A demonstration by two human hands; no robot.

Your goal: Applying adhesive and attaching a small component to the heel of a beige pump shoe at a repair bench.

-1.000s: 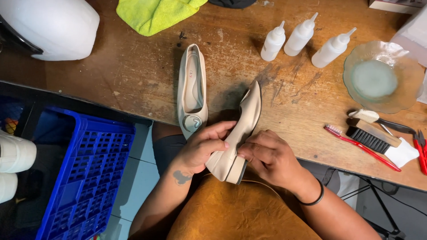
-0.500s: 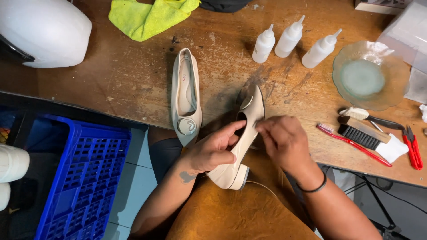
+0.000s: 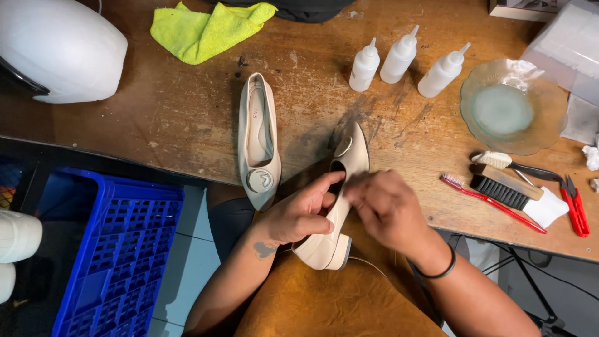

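My left hand [image 3: 301, 212] grips a cream low-heeled shoe [image 3: 349, 156] around its middle, held over the near edge of the wooden table [image 3: 187, 118], toe pointing away and heel toward me. My right hand [image 3: 388, 209] is blurred and lies against the shoe's right side near the opening. Whether it pinches anything small is not visible. The matching cream shoe [image 3: 257, 140] with a round buckle lies flat on the table to the left.
Three white squeeze bottles [image 3: 399, 59] stand at the back. A glass bowl [image 3: 511, 106], brushes [image 3: 508, 187], a red toothbrush [image 3: 490, 203] and red snips [image 3: 575, 206] lie right. A yellow cloth [image 3: 209, 28] and white helmet [image 3: 59, 50] sit left; a blue crate [image 3: 115, 256] below.
The shoe has been tipped from standing on edge to lying lower and flatter. My right hand slid from the heel end up along the shoe toward its opening.
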